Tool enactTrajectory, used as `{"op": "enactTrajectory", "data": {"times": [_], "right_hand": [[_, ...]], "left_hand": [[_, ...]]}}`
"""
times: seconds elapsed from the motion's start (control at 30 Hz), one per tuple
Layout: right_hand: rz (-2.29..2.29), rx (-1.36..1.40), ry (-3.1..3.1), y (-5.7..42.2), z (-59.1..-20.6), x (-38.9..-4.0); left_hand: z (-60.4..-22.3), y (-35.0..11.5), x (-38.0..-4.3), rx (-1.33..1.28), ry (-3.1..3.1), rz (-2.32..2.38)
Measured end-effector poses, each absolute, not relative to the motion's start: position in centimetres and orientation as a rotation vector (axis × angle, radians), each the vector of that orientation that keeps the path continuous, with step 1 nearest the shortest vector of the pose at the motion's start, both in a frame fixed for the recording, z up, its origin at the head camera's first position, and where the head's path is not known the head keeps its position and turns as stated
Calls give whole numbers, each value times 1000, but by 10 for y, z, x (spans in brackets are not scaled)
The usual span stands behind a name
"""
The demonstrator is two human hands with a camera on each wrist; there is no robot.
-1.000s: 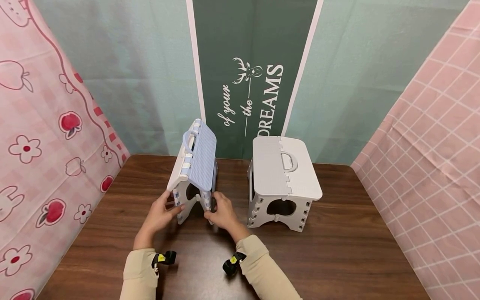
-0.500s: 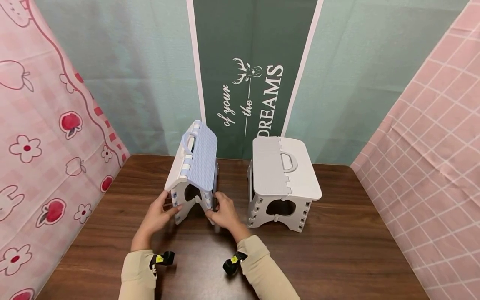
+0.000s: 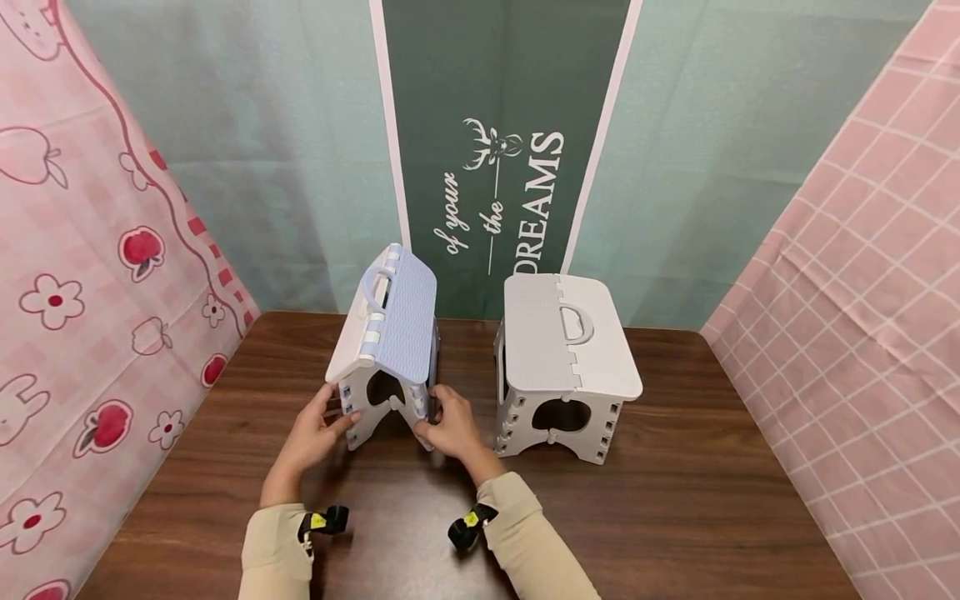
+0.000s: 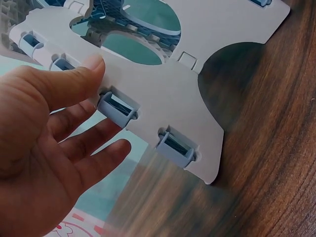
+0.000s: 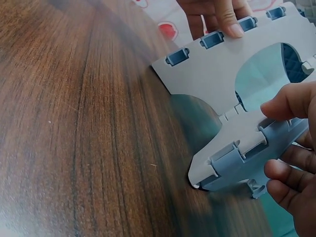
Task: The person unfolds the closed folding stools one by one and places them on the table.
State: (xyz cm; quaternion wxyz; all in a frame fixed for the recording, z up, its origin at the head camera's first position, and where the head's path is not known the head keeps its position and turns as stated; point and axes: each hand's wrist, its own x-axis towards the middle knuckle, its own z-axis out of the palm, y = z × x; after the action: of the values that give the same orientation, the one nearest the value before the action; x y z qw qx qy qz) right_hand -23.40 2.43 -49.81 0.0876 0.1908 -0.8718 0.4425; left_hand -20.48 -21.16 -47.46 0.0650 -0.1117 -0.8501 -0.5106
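Note:
A blue-and-white folding stool (image 3: 405, 317) stands half folded on the table, its top peaked like a roof with a loop handle at the ridge. My left hand (image 3: 311, 433) pinches the left edge of its front panel; in the left wrist view the thumb lies on the white panel (image 4: 148, 94) and the fingers lie behind the hinged edge. My right hand (image 3: 453, 425) grips the right front edge, with the thumb on the panel's face in the right wrist view and the fingers round the blue side (image 5: 237, 163). The panel's middle hinge is bent.
A white-and-grey folding stool (image 3: 570, 367) stands fully unfolded to the right, flat-topped with a handle. Both are on a dark wood table (image 3: 675, 517). A green curtain (image 3: 285, 167) hangs behind, with pink patterned cloths at both sides.
The blue-and-white stool has spread wider and its roof-like top has flattened a little. My left hand has moved slightly left with its edge, my right hand slightly right.

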Motion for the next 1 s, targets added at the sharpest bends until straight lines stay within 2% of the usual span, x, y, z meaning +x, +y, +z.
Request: {"op": "enactTrajectory", "data": {"times": [1.0], "right_hand": [[1346,562,-2587,32,-500,-234]], "left_hand": [[-479,-221,-204,-333,-2563,-1514]]}}
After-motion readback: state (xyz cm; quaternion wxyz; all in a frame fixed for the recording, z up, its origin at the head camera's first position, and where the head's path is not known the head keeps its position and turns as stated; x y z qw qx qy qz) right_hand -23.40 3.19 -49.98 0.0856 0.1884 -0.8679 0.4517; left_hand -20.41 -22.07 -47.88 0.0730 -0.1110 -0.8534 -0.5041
